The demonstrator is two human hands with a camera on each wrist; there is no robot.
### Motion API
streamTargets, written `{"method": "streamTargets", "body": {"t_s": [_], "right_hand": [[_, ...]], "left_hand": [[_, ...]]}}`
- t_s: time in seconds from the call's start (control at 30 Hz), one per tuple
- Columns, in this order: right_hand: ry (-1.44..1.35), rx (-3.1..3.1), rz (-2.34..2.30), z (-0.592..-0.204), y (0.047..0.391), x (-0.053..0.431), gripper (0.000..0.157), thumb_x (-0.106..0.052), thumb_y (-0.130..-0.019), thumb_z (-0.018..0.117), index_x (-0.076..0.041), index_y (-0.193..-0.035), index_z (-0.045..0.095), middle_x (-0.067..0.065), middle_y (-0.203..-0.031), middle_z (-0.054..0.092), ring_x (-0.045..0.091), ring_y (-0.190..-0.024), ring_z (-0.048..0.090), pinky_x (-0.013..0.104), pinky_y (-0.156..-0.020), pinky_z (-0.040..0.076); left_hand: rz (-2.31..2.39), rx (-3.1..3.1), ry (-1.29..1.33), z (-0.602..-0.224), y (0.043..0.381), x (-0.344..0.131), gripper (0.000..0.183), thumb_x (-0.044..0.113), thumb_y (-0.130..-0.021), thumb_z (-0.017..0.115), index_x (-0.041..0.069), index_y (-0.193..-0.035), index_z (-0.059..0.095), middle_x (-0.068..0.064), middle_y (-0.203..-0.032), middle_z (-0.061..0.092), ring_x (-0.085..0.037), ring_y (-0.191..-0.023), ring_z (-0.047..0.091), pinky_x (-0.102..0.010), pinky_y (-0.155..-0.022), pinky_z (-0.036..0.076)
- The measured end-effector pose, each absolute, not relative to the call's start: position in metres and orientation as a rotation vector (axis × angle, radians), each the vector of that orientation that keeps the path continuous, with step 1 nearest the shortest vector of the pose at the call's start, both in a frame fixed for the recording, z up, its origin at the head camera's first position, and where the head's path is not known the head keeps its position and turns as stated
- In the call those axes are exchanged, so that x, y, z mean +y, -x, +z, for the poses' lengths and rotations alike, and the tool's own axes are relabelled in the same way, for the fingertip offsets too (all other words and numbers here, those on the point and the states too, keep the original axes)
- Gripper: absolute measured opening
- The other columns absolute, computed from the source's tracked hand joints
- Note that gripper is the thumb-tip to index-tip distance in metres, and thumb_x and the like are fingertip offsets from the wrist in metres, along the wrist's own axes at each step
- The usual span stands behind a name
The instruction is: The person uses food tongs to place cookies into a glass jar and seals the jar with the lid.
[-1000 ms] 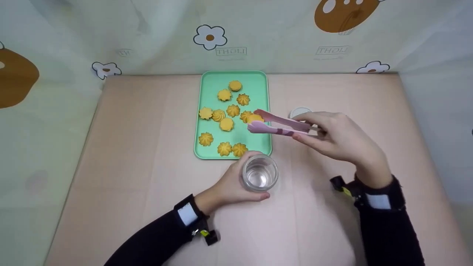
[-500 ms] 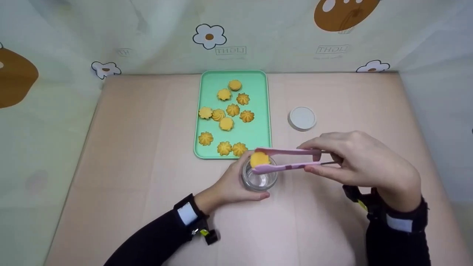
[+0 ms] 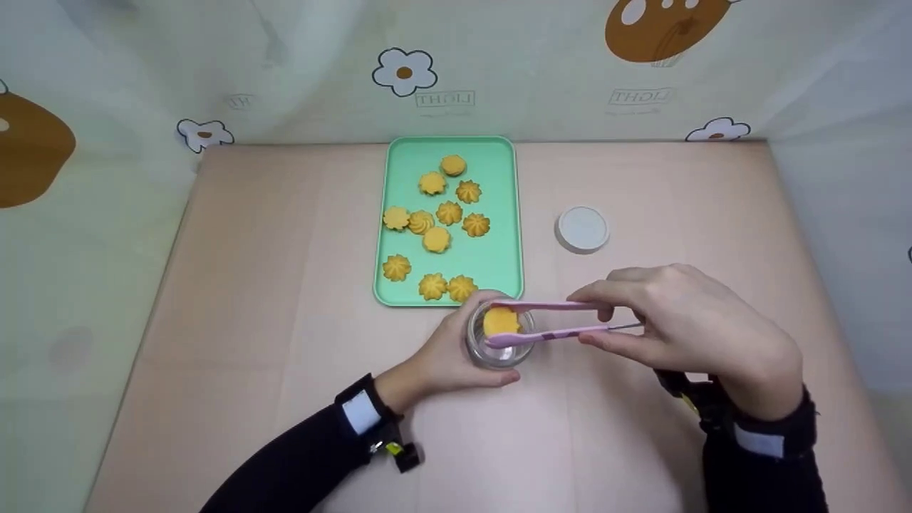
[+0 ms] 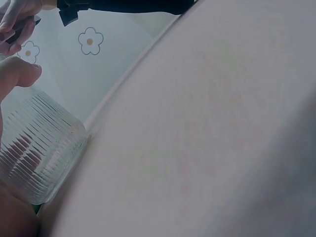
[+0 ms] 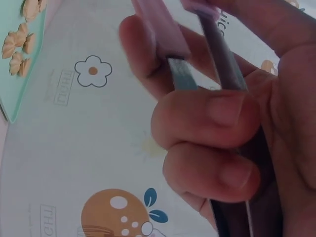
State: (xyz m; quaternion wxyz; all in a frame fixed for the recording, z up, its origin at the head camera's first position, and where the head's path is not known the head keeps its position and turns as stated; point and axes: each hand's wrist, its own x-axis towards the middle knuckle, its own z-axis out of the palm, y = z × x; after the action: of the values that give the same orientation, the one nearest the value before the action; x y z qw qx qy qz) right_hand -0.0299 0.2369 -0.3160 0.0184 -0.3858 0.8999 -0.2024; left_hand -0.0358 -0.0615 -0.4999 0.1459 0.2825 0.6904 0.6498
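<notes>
My left hand [image 3: 449, 356] grips a clear glass jar [image 3: 502, 360] standing upright on the table; in the left wrist view the ribbed jar [image 4: 49, 143] shows fingers through its wall. My right hand [image 3: 691, 328] holds pink tongs [image 3: 556, 333] with metal arms, and in the right wrist view its fingers curl round the handle of the tongs [image 5: 227, 64]. A yellow cookie [image 3: 502, 323] sits between the tips of the tongs, over the jar's mouth. Whether the cookie is below the rim I cannot tell. Behind the jar lies a green tray [image 3: 499, 271] bearing several flower-shaped cookies [image 3: 437, 239].
A round white lid [image 3: 583, 229] lies on the table to the right of the tray. The pink tabletop [image 3: 249, 299] meets a patterned curtain [image 3: 306, 85] at the back, and more curtain hangs at both sides.
My right hand has brought the tongs and the cookie from the tray's right edge toward me to the jar's mouth. The white lid came into full view. My left hand and the jar stay put.
</notes>
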Motion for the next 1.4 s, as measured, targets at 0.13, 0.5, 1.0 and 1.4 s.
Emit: {"method": "streamTargets", "body": {"t_s": [0.13, 0.5, 1.0, 1.4], "right_hand": [[1.182, 2.809, -0.600, -0.317, 0.026, 0.231, 0.026, -0.034, -0.095, 0.086, -0.022, -0.118, 0.082, -0.014, -0.090, 0.070, 0.002, -0.068, 0.056, 0.025, -0.061, 0.050], [1.133, 2.876, -0.564, -0.317, 0.017, 0.226, 0.030, -0.035, -0.094, 0.088, -0.020, -0.120, 0.082, -0.013, -0.088, 0.068, -0.001, -0.065, 0.051, 0.024, -0.058, 0.049], [1.125, 2.852, -0.642, -0.312, 0.019, 0.235, 0.029, -0.039, -0.097, 0.085, -0.024, -0.122, 0.080, -0.019, -0.090, 0.065, -0.002, -0.067, 0.052, 0.020, -0.059, 0.048], [1.012, 3.076, -0.698, -0.326, 0.048, 0.241, 0.038, -0.034, -0.096, 0.087, -0.016, -0.128, 0.077, -0.004, -0.093, 0.071, 0.007, -0.070, 0.055, 0.029, -0.060, 0.049]], "left_hand": [[1.858, 1.990, -0.808, -0.499, 0.035, -0.062, 0.096, 0.019, -0.075, 0.101, 0.026, -0.154, 0.046, 0.007, -0.146, 0.064, -0.018, -0.138, 0.060, -0.043, -0.118, 0.051], [1.862, 1.987, -0.807, -0.500, 0.036, -0.062, 0.096, 0.020, -0.075, 0.101, 0.022, -0.154, 0.047, 0.006, -0.146, 0.064, -0.019, -0.137, 0.060, -0.044, -0.118, 0.051], [1.905, 1.946, -0.874, -0.501, 0.037, -0.061, 0.094, 0.017, -0.076, 0.101, 0.021, -0.153, 0.048, 0.001, -0.144, 0.066, -0.023, -0.133, 0.064, -0.045, -0.118, 0.050], [1.887, 2.008, -0.898, -0.504, 0.037, -0.062, 0.093, 0.022, -0.076, 0.101, 0.019, -0.153, 0.049, 0.003, -0.144, 0.067, -0.022, -0.136, 0.062, -0.046, -0.121, 0.047]]}}
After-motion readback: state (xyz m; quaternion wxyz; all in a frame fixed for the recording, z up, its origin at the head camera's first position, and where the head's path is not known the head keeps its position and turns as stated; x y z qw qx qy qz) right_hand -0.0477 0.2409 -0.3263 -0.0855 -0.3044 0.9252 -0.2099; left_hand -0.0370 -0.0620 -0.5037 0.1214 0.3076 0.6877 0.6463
